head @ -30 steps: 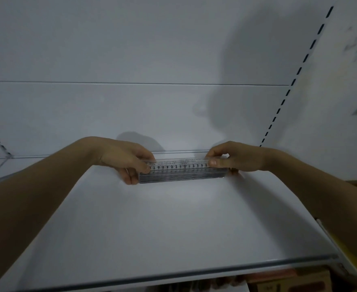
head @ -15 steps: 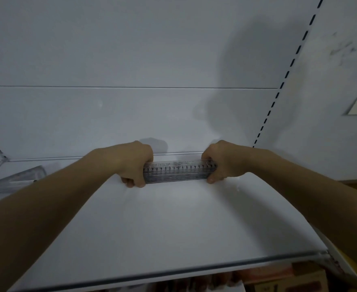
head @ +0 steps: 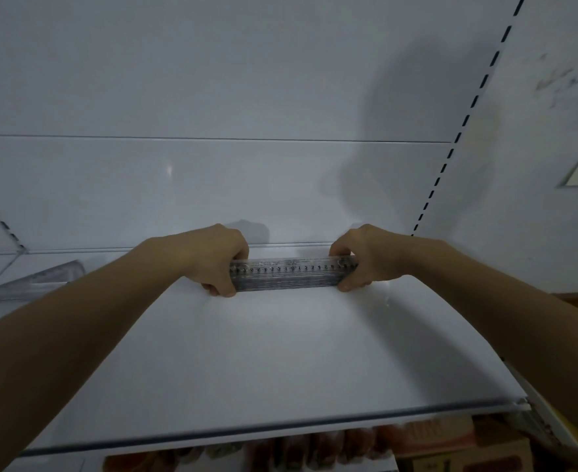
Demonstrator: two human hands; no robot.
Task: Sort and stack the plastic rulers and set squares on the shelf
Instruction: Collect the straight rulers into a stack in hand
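A stack of clear plastic rulers lies crosswise at the back of the white shelf, close to the rear wall. My left hand grips the stack's left end with curled fingers and thumb. My right hand grips its right end the same way. The stack's ends are hidden inside my hands. A pile of clear set squares lies at the far left of the shelf, partly behind my left forearm.
The shelf's front edge has a dark strip along it. Below it, brown and reddish packages sit on a lower level. A slotted upright runs up the back wall at the right.
Both hands went from fingertip pinches on the ruler stack to full grips round its ends. The view shifted, bringing the set squares at the left into sight.
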